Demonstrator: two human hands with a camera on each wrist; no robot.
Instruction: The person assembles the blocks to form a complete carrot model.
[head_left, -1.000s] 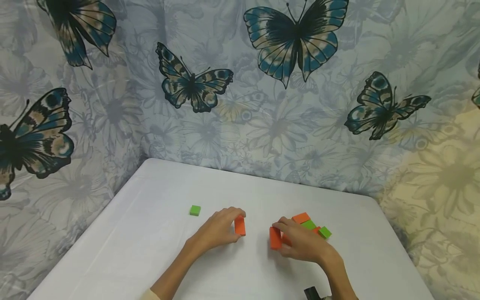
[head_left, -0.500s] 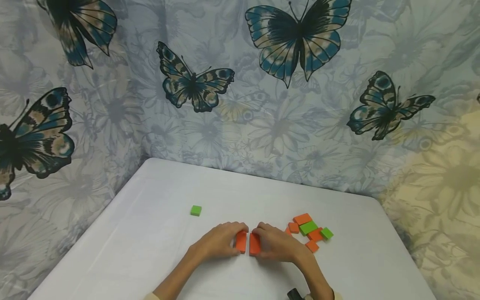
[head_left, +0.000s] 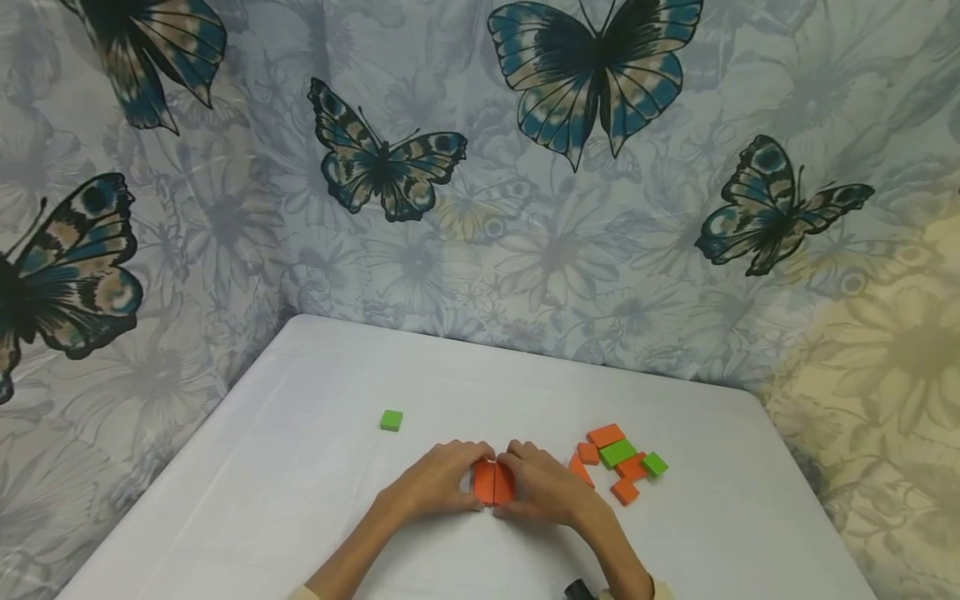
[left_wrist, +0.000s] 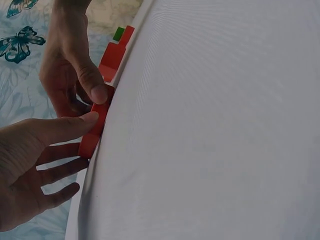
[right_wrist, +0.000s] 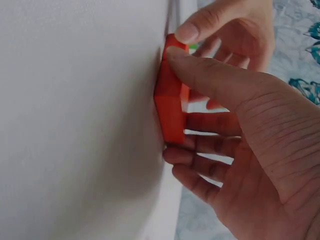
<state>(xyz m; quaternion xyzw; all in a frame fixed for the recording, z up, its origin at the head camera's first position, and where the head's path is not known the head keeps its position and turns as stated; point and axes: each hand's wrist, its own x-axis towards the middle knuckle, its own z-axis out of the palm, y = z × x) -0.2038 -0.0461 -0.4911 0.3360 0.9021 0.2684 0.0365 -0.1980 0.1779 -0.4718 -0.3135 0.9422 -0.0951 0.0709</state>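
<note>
Two orange blocks stand side by side on the white table, faces meeting along a thin seam in the head view. My left hand (head_left: 431,482) pinches the left orange block (head_left: 482,483), thumb at its near end and fingers at its far end. From the other side my right hand (head_left: 546,488) pinches the right orange block (head_left: 503,485) likewise. The left wrist view has the left thumb on the left block (left_wrist: 89,146). In the right wrist view the right block (right_wrist: 170,107) shows a slanted outer side, with the right thumb pressed on it.
To the left lies a single green block (head_left: 392,420). A loose cluster right of my right hand has several orange blocks (head_left: 606,435) and two green blocks (head_left: 617,453). The white table (head_left: 337,367) runs back to butterfly-printed cloth (head_left: 555,275).
Both hands have brought their orange blocks together; the right hand came left from beside the cluster. The gap between the blocks has closed. The lone green block stayed put.
</note>
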